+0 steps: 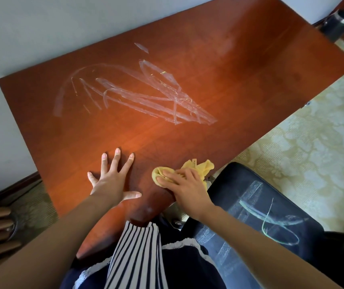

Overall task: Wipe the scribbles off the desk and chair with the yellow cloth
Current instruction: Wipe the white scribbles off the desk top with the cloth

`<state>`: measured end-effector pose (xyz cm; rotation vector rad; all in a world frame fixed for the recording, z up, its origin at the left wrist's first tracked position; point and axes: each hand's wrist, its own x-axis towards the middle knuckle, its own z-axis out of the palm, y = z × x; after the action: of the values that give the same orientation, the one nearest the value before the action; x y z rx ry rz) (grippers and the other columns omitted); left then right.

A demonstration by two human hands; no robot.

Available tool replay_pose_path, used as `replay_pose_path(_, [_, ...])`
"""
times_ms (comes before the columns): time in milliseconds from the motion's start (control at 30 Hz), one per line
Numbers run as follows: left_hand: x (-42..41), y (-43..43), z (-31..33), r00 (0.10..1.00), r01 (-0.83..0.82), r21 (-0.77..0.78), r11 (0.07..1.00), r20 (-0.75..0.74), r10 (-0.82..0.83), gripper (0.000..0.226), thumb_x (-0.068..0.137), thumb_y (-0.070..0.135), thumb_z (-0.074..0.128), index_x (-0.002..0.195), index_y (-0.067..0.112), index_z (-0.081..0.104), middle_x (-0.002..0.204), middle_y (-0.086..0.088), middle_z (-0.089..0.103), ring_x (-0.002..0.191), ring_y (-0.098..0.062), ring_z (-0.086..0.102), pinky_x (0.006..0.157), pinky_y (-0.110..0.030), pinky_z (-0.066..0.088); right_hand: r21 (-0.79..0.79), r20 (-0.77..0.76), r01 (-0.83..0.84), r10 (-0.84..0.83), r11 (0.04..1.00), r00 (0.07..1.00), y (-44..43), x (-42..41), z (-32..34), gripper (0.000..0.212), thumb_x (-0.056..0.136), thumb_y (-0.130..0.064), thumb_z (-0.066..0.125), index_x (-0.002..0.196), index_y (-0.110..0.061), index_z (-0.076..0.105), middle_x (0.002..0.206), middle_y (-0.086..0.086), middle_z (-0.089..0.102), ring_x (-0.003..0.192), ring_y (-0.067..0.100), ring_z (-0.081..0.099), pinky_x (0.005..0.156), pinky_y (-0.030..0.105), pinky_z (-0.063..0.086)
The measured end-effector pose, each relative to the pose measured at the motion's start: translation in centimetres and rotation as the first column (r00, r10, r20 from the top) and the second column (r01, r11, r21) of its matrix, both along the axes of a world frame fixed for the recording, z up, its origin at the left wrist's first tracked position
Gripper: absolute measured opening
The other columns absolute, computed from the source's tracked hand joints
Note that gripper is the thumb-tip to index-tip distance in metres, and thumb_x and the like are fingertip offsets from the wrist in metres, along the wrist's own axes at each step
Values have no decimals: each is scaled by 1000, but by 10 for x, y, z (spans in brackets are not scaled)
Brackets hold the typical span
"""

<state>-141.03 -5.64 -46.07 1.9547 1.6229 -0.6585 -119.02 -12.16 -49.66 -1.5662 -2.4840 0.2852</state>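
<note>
Your right hand (pixel 184 184) presses the yellow cloth (pixel 200 166) onto the desk (pixel 250 69) with straight fingers. Your left hand (pixel 112 178) lies spread flat just beside it. The scribbles (pixel 137 94) lie well beyond both hands.

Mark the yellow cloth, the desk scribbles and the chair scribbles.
yellow cloth (pixel 204 166): head view, bunched far corner.
desk scribbles (pixel 174 99): head view, where the white strokes cross.
chair scribbles (pixel 266 216): head view, middle of the long pale stroke.
</note>
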Motion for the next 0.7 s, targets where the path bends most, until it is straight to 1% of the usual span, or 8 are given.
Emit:
replay_pose_path(67, [0,0,0,1000,2,2,1000,1,-2,115,70,70,61,146,40,-20,152,3,-33,141,-32,-27,107,-70,16,-2,22,-154,154,988,988,8,17,2,58,69,-4,64,121,-30,63,124,-4,62,92,23,54,86,35,35])
replay_pose_path(133, [-1,-1,0,1000,-3,5,1000,4,3,115,70,70,61,146,41,-20,153,3,-33,141,-32,-27,107,-70,15,-17,36,-194,194,981,980,20,34,4,66,60,1,77,118,-28,65,119,-2,65,87,24,53,78,38,45])
replay_pose_path(233, [-1,0,-1,1000,-12,8,1000,16,12,116,69,70,62,146,41,-20,153,4,-33,141,-32,-28,107,-70,14,-30,20,-12,13,999,1000,41,56,9,66,55,4,83,114,-23,69,108,3,69,79,27,56,63,39,51])
replay_pose_path(300, [-1,-1,-1,1000,-9,11,1000,15,9,116,69,71,62,145,41,-20,153,4,-33,141,-32,-27,106,-70,15,-38,41,127,-126,991,991,55,71,10,64,55,2,85,112,-22,70,104,5,71,76,28,56,61,35,45])
replay_pose_path(367, [-1,-1,-1,1000,-4,7,1000,3,4,116,69,71,61,145,41,-21,152,4,-34,141,-32,-28,107,-70,15,-59,77,238,-233,970,969,72,84,13,60,62,-1,84,116,-23,68,109,6,69,81,31,54,66,35,40])
replay_pose_path(467, [0,0,0,1000,10,0,1000,-9,-10,115,70,72,58,144,40,-23,152,3,-34,141,-33,-28,107,-69,16,-95,157,431,-414,897,897,98,103,20,54,82,-11,71,131,-28,56,130,4,58,105,31,45,83,39,36])
replay_pose_path(567, [0,1,1,1000,22,0,1000,-20,-22,115,69,73,57,145,39,-24,152,2,-34,141,-34,-27,107,-68,17,-143,135,661,-647,736,750,128,114,26,43,96,-13,49,134,-32,51,130,3,55,113,30,39,88,37,31])
replay_pose_path(700, [0,1,1,999,27,-1,1000,-31,-27,115,70,74,57,144,40,-25,152,2,-33,141,-34,-26,107,-68,17,-222,107,793,-794,568,599,152,99,24,45,96,-9,43,136,-31,50,129,3,54,119,29,36,92,37,31])
